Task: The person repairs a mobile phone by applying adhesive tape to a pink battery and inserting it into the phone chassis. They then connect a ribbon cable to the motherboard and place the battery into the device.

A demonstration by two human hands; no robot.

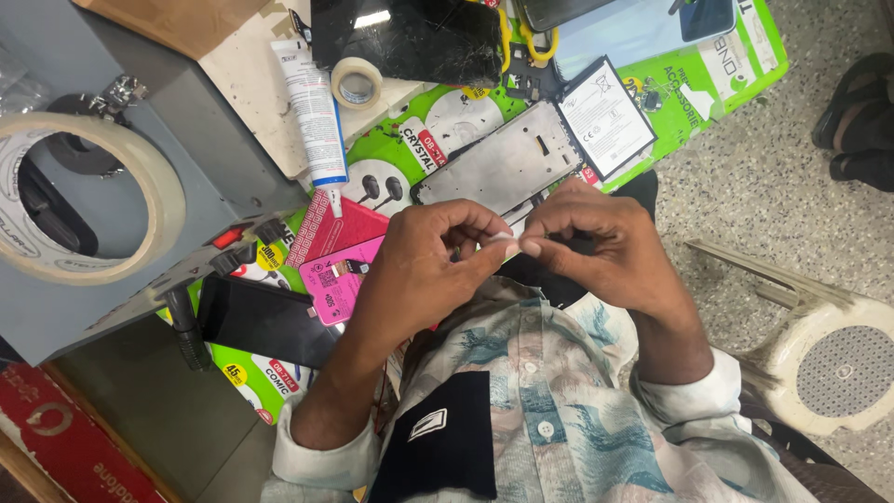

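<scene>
Both hands meet just above the person's chest, over the near edge of the worktop. The left hand and the right hand are each closed to a fine pinch, thumb and forefinger together, and between them sits a small pale piece, perhaps a bit of tape or a thin strip; it is too small to say exactly. The fingertips of both hands touch it at the same place, so it seems the person is peeling or separating it, and I judge this step is in its middle. Just beyond the hands lies a grey metal phone frame, and beside it a flat white battery. Farther off there is a cracked black screen, a small roll of tape and a white tube. At the left, a large tape ring rests on a grey box; near the left forearm lie a pink card and a dark phone. The next move, in my judgement, needs a steady, gentle pull so that the piece does not tear or stick to itself.
</scene>
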